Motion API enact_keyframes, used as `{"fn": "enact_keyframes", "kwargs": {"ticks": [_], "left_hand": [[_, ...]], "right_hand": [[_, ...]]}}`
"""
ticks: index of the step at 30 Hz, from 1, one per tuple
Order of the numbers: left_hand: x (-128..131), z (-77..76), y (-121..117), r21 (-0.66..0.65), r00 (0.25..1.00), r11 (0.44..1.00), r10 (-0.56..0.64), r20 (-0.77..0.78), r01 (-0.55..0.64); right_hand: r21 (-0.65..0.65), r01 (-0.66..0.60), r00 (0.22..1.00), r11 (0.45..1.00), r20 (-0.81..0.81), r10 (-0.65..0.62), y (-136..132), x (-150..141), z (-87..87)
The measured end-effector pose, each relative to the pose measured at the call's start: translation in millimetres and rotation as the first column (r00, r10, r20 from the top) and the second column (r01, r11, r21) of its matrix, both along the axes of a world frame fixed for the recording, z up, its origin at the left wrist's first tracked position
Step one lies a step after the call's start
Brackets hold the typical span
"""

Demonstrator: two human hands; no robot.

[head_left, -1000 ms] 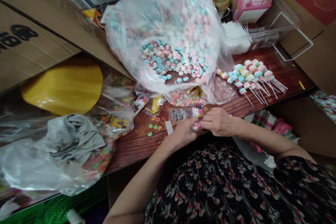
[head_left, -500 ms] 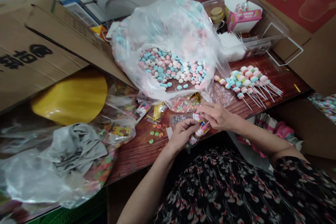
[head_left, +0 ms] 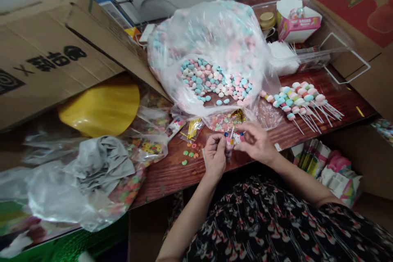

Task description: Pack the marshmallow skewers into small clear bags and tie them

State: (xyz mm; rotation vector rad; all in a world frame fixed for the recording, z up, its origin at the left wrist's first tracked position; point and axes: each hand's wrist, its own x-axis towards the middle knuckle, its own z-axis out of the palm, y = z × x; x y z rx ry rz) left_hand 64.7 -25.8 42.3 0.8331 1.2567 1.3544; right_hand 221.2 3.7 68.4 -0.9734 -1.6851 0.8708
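Note:
Above the table's front edge, my left hand (head_left: 215, 154) pinches a small clear wrapper bag (head_left: 237, 138) printed with pink, white and blue. A short white stick (head_left: 232, 131) stands up at the bag's top; what lies inside the bag is hidden by the print and my fingers. My right hand (head_left: 258, 144) is at the bag's right side, thumb and fingertips apart, the thumb close to the print. Behind both hands lie a flat bag of pastel ring candies (head_left: 222, 122) and a packet of gold twist ties (head_left: 193, 127). Loose candy rings (head_left: 190, 154) lie left of my left hand.
A large plastic bag of pastel candies (head_left: 211, 28) gapes open at the back. Candy skewers (head_left: 302, 100) lie to the right, before a clear plastic bin (head_left: 334, 45). Cardboard boxes (head_left: 39, 45) and a grey cloth (head_left: 104, 163) occupy the left.
My right hand has moved off the top of the wrapper to its right side, its fingers spreading. The wrapper is now more upright, with its stick showing. The view has shifted left.

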Motion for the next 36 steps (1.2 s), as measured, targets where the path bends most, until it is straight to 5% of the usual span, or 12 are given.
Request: {"fn": "enact_keyframes", "kwargs": {"ticks": [4, 8, 15, 20, 25, 31, 36], "left_hand": [[3.1, 0.4, -0.7, 0.06, 0.998, 0.998, -0.007, -0.07, 0.011], [6.7, -2.0, -4.0, 0.105, 0.998, 0.994, 0.021, 0.051, -0.026], [2.6, -2.0, -13.1, 0.085, 0.988, 0.991, 0.096, 0.124, -0.107], [2.1, 1.0, -16.7, 0.041, 0.981, 0.997, 0.062, 0.183, -0.071], [4.4, -7.4, -21.1, -0.028, 0.982, 0.999, -0.037, 0.184, 0.043], [2.7, -8.7, -25.1, -0.018, 0.972, 0.982, -0.189, -0.142, 0.188], [-5.7, -9.7, -17.9, -0.031, 0.966, 0.983, -0.186, -0.178, 0.183]], "right_hand": [[-0.002, 0.019, 0.998, 1.0, -0.064, -0.019, -11.2, -19.4, -19.8], [0.025, 0.025, 0.99, 0.999, -0.136, -0.022, -4.5, -27.4, -21.3], [-0.3, -0.167, 0.921, 0.939, -0.389, 0.04, 0.7, -32.4, -25.8], [-0.077, -0.049, 0.96, 0.996, -0.278, 0.026, -3.4, -29.9, -25.0], [0.142, 0.062, 0.987, 0.988, -0.153, -0.04, -8.0, -31.9, -28.1], [0.142, 0.17, 0.973, 0.975, -0.18, -0.143, -12.7, -36.6, -31.7], [-0.016, 0.081, 0.958, 0.997, -0.276, -0.082, -6.2, -36.4, -32.8]]}}
